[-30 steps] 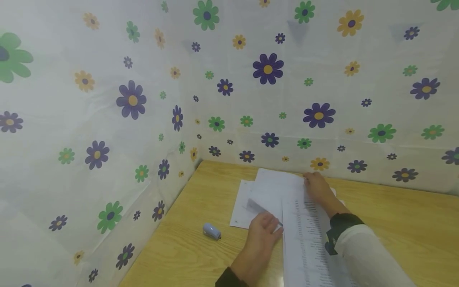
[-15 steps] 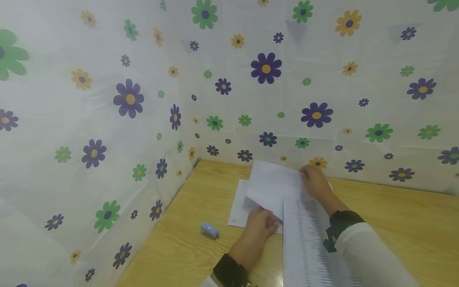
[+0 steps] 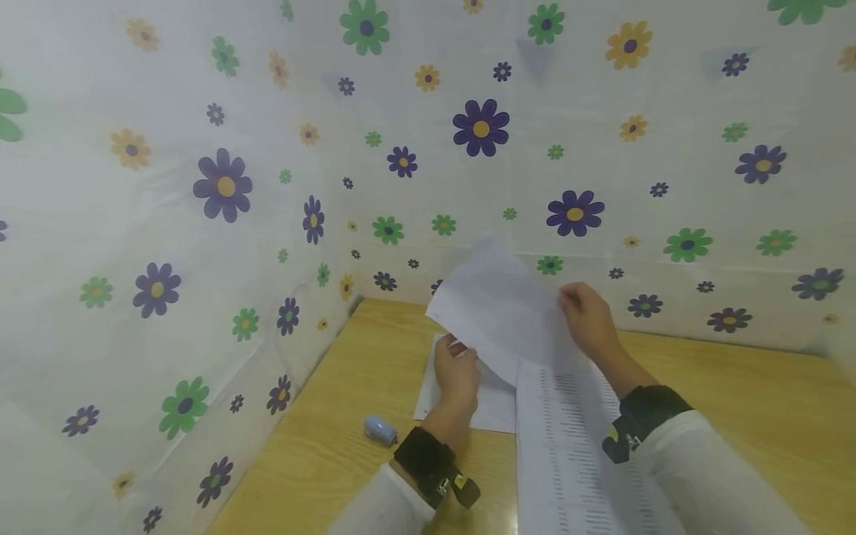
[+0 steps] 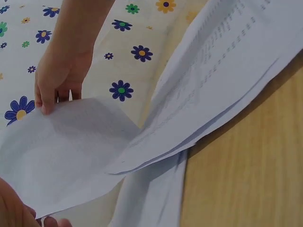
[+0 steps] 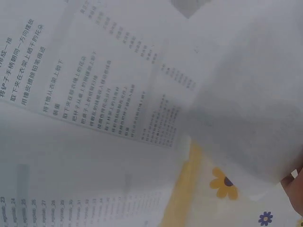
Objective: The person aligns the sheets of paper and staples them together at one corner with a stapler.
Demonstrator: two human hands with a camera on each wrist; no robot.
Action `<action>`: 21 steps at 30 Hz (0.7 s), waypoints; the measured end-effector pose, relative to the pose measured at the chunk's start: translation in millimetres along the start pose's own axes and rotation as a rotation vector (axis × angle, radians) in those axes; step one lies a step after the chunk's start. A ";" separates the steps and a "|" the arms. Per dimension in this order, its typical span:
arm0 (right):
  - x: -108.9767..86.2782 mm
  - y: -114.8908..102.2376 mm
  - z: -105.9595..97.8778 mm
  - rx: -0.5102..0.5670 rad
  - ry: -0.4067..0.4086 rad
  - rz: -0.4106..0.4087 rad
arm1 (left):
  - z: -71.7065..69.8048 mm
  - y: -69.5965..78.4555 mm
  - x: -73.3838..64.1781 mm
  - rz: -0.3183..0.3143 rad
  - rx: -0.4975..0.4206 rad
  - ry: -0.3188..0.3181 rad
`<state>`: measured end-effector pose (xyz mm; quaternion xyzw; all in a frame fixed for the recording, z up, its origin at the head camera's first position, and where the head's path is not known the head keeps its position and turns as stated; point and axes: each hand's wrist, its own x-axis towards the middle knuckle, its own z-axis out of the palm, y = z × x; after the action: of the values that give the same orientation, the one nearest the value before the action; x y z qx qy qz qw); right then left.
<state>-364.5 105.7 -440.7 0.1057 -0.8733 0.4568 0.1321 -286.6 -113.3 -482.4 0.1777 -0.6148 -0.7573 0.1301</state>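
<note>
A raised white paper sheet (image 3: 498,305) bends up off the table, its blank side showing. My left hand (image 3: 458,383) pinches its lower left edge between curled fingers and thumb. At its right edge my right hand (image 3: 590,319) grips it with thumb and fingertips. Printed sheets (image 3: 568,446) covered in rows of text hang from it toward me, and the right wrist view shows Chinese text (image 5: 90,94) on them close up. Beneath, other white sheets (image 3: 495,405) lie flat. In the left wrist view, my left hand (image 4: 16,210) shows only partly at the lower left corner.
A small light-blue stapler-like object (image 3: 380,429) lies left of the papers on the wooden table (image 3: 321,461). A white flower-patterned sheet (image 3: 401,186) covers the walls behind and to the left, close along the table's edges.
My left hand has moved up and left with the sheet's lower edge, going from spread fingers to a pinch. The sheet has lifted and bent upward; my right hand has risen slightly.
</note>
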 end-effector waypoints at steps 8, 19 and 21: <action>0.0 -14.8 -15.0 0.078 0.002 0.025 | 4.4 36.2 19.7 0.214 0.054 0.114; -15.2 -23.1 -41.4 0.039 0.006 0.013 | 14.0 73.9 18.1 0.435 0.153 0.044; -17.9 -25.9 -48.3 0.036 0.018 0.001 | 16.4 78.6 17.5 0.471 0.188 0.017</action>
<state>-333.2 132.2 -400.2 0.1035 -0.8639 0.4732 0.1381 -311.1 -122.6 -404.5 0.0474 -0.7060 -0.6439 0.2911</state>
